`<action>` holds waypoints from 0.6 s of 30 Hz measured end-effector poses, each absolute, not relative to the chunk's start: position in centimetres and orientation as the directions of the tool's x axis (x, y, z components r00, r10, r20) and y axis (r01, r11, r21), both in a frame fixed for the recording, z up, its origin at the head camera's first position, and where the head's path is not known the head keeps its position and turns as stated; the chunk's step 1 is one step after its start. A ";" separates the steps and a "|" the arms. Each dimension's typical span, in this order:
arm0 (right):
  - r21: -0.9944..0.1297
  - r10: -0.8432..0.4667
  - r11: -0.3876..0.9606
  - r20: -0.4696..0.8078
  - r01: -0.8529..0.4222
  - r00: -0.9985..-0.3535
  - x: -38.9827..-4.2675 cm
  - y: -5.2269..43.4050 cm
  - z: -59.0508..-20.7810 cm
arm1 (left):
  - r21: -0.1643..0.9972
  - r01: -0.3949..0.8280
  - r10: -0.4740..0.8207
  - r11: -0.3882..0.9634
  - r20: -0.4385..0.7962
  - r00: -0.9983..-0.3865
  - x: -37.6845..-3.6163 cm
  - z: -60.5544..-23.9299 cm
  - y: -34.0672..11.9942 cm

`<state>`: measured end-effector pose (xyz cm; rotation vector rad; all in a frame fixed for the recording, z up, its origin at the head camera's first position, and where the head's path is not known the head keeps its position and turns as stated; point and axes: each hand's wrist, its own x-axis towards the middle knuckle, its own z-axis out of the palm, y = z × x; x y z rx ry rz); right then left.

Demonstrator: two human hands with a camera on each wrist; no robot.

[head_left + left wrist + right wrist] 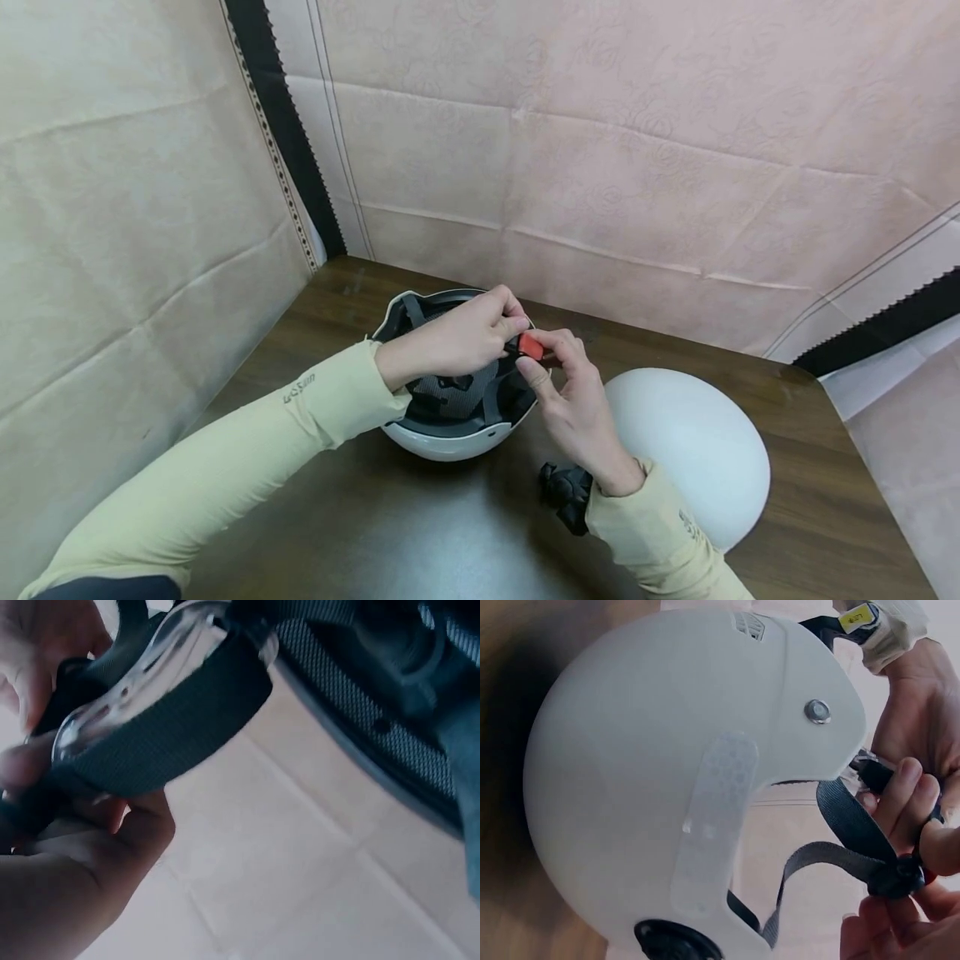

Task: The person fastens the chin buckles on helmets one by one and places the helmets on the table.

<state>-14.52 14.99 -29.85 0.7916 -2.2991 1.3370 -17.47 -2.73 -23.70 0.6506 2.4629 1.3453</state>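
A white helmet (444, 447) lies upside down on the table, its dark lining (453, 400) facing up. My right hand (573, 408) pinches a red buckle tab (531, 346) between thumb and index finger above the helmet's right rim. Close against it, my left hand (465, 337) reaches across the helmet and pinches the chin strap beside the buckle. In the right wrist view, dark straps (851, 817) run from the shell to a black buckle (896, 876) at the fingers. A clear plastic piece (124, 701) lies along the wide dark strap (180, 727) in the left wrist view.
A smooth white dome (690, 442) stands on the brown wooden table (420, 533), right of the helmet and beside the right forearm. A black device (566, 496) sits at the right wrist. Pale cloth (600, 167) hangs behind the table and along the left side.
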 end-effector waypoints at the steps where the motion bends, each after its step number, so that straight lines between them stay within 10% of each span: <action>1: -0.663 -0.288 0.394 0.569 -0.637 -0.770 -14.5 15.0 -29.8 | 0.833 0.268 0.505 0.484 -0.016 -0.863 -17.5 -23.6 -2.9; 18: -0.627 -0.285 0.540 0.492 -0.562 -0.823 -14.1 16.5 -29.7 | 0.687 0.342 0.431 0.642 0.045 -0.901 -18.4 -21.7 -8.1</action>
